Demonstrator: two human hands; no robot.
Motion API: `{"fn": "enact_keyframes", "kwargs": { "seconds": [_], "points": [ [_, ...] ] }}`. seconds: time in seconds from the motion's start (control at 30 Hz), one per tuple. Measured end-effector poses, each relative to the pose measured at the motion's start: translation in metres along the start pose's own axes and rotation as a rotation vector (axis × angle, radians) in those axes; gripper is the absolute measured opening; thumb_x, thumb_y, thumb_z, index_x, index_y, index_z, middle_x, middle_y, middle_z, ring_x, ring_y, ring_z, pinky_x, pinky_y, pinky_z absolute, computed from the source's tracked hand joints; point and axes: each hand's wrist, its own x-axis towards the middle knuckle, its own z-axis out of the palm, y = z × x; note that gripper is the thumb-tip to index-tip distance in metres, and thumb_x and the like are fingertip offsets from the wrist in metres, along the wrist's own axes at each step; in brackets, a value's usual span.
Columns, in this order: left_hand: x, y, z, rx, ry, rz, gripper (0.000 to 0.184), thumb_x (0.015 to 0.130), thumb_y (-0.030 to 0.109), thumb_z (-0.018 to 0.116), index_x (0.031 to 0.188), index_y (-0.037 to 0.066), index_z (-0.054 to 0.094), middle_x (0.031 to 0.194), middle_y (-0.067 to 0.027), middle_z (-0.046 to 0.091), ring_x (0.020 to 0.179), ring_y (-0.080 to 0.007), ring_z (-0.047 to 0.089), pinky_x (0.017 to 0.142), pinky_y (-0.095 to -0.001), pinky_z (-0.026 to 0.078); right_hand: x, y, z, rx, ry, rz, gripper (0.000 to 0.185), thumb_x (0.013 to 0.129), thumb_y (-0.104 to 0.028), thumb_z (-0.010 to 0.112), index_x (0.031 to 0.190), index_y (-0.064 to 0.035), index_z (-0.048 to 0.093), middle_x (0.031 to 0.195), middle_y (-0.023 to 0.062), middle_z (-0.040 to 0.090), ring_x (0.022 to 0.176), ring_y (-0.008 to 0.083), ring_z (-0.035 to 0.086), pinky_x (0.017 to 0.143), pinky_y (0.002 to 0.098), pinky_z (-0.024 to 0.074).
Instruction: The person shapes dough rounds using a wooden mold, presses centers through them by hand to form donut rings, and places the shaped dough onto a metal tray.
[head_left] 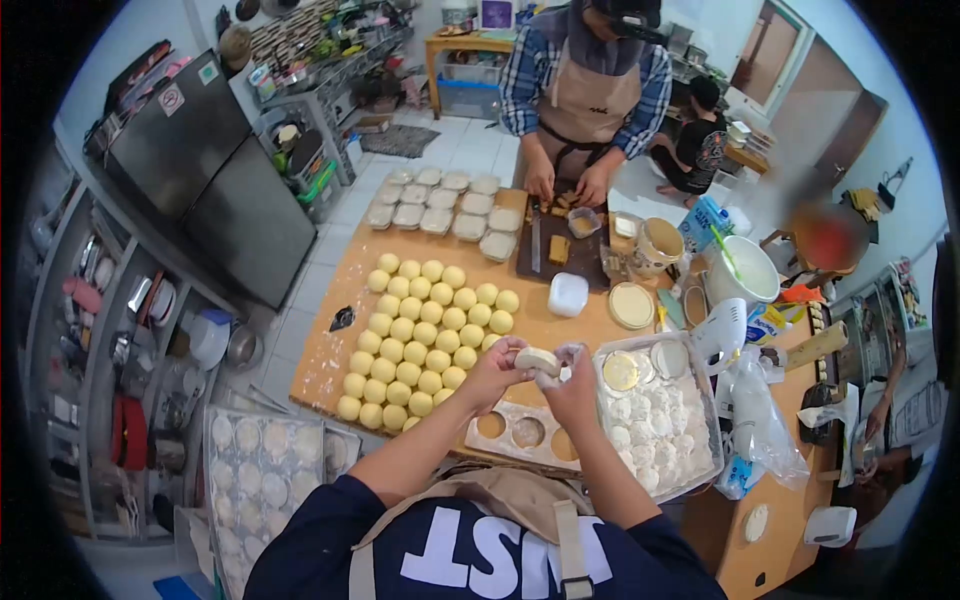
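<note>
Between my two hands is a round, pale dough piece (538, 362), held up above the table. The fingers of my left hand (495, 374) pinch its left edge. My right hand (572, 380), dusted with white powder, is closed on the other side. Just below lies a wooden mould (528, 433) with round holes, partly hidden by my forearms. Rows of yellow balls (425, 333) cover the table to the left. On the right sits a tray (716, 440) of flour-dusted white pieces, with a round yellowish disc (621, 371) in its far corner.
Across the table a co-worker (590, 90) in an apron handles brown pieces on a dark cutting board (530, 262) with a knife (536, 246). Lidded tubs (436, 220) stand far left. A white bucket (745, 270) and hand mixer (719, 333) are at right. Another tray (265, 490) is lower left.
</note>
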Motion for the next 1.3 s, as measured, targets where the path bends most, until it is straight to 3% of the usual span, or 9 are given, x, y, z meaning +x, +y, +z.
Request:
{"fn": "enact_keyframes", "kwargs": {
  "seconds": [0.2, 0.3, 0.43, 0.5, 0.6, 0.73, 0.9, 1.1, 1.3],
  "points": [
    [-0.001, 0.007, 0.011, 0.214, -0.023, 0.124, 0.036, 0.081, -0.005, 0.065, 0.109, 0.007, 0.044, 0.101, -0.0051, 0.060, 0.101, -0.0121, 0.058, 0.089, -0.0276, 0.048, -0.018, -0.002, -0.002, 0.034, 0.183, 0.033, 0.044, 0.067, -0.010, 0.076, 0.099, -0.0017, 0.048, 0.092, 0.0128, 0.057, 0.091, 0.0263, 0.058, 0.079, 0.0372, 0.0459],
    [0.000, 0.008, 0.023, 0.454, -0.020, 0.333, 0.036, 0.081, -0.002, 0.066, 0.109, 0.007, 0.044, 0.109, -0.0070, 0.057, 0.106, -0.0136, 0.056, 0.094, -0.0289, 0.044, -0.015, 0.000, -0.003, 0.038, 0.286, 0.070, 0.047, 0.066, -0.009, 0.076, 0.103, -0.0015, 0.048, 0.099, 0.0150, 0.056, 0.097, 0.0281, 0.057, 0.083, 0.0376, 0.0447],
    [-0.005, 0.010, 0.036, 0.319, -0.099, 0.230, 0.039, 0.091, 0.022, 0.059, 0.120, 0.004, 0.041, 0.120, -0.0141, 0.055, 0.116, -0.0211, 0.051, 0.100, -0.0329, 0.038, -0.009, -0.003, -0.014, -0.025, 0.086, 0.168, 0.062, 0.064, -0.010, 0.077, 0.117, -0.0008, 0.045, 0.110, 0.0163, 0.052, 0.109, 0.0298, 0.051, 0.095, 0.0387, 0.0395],
    [-0.009, 0.009, 0.036, 0.285, -0.169, 0.211, 0.052, 0.095, 0.043, 0.049, 0.126, 0.003, 0.039, 0.125, -0.0173, 0.051, 0.120, -0.0239, 0.048, 0.101, -0.0355, 0.037, -0.008, 0.006, -0.017, -0.106, 0.115, 0.084, 0.068, 0.065, -0.016, 0.079, 0.122, -0.0010, 0.045, 0.118, 0.0201, 0.050, 0.114, 0.0342, 0.047, 0.097, 0.0410, 0.0384],
    [-0.012, 0.011, 0.033, 0.595, -0.212, 0.402, 0.080, 0.091, 0.068, 0.027, 0.133, 0.001, 0.038, 0.128, -0.0187, 0.049, 0.125, -0.0269, 0.042, 0.102, -0.0388, 0.035, -0.009, 0.014, -0.022, -0.188, 0.172, 0.103, 0.076, 0.064, -0.020, 0.080, 0.126, -0.0007, 0.042, 0.125, 0.0217, 0.045, 0.121, 0.0375, 0.042, 0.102, 0.0441, 0.0330],
    [-0.005, -0.002, 0.021, 0.606, -0.263, 0.414, 0.071, 0.095, 0.059, 0.025, 0.137, 0.003, 0.036, 0.136, -0.0153, 0.042, 0.126, -0.0272, 0.042, 0.108, -0.0431, 0.025, -0.014, 0.004, -0.018, -0.292, 0.115, 0.016, 0.082, 0.061, -0.020, 0.082, 0.129, -0.0004, 0.039, 0.137, 0.0236, 0.035, 0.127, 0.0417, 0.034, 0.106, 0.0480, 0.0283],
    [-0.011, -0.003, 0.024, 0.588, -0.284, 0.351, 0.078, 0.093, 0.064, 0.015, 0.138, 0.005, 0.039, 0.137, -0.0121, 0.045, 0.128, -0.0278, 0.041, 0.111, -0.0491, 0.006, -0.011, 0.008, -0.026, -0.343, 0.159, 0.082, 0.091, 0.058, -0.021, 0.083, 0.134, -0.0015, 0.035, 0.144, 0.0239, 0.026, 0.134, 0.0418, 0.023, 0.109, 0.0492, 0.0238],
    [-0.012, -0.010, 0.035, 0.602, -0.215, 0.222, 0.083, 0.091, 0.067, 0.010, 0.142, 0.006, 0.033, 0.141, -0.0106, 0.042, 0.134, -0.0270, 0.035, 0.109, -0.0550, -0.008, -0.014, -0.011, -0.035, -0.240, 0.153, -0.117, 0.092, 0.059, -0.020, 0.082, 0.135, -0.0021, 0.033, 0.143, 0.0221, 0.028, 0.134, 0.0395, 0.025, 0.111, 0.0455, 0.0236],
    [-0.019, -0.012, 0.067, 0.298, -0.140, 0.285, 0.091, 0.088, 0.073, 0.012, 0.142, 0.001, 0.030, 0.140, -0.0120, 0.044, 0.133, -0.0255, 0.036, 0.111, -0.0450, 0.019, -0.007, 0.023, -0.052, -0.228, -0.014, -0.132, 0.091, 0.060, -0.022, 0.083, 0.134, -0.0015, 0.035, 0.140, 0.0241, 0.032, 0.131, 0.0400, 0.030, 0.108, 0.0467, 0.0264]
  ]
}}
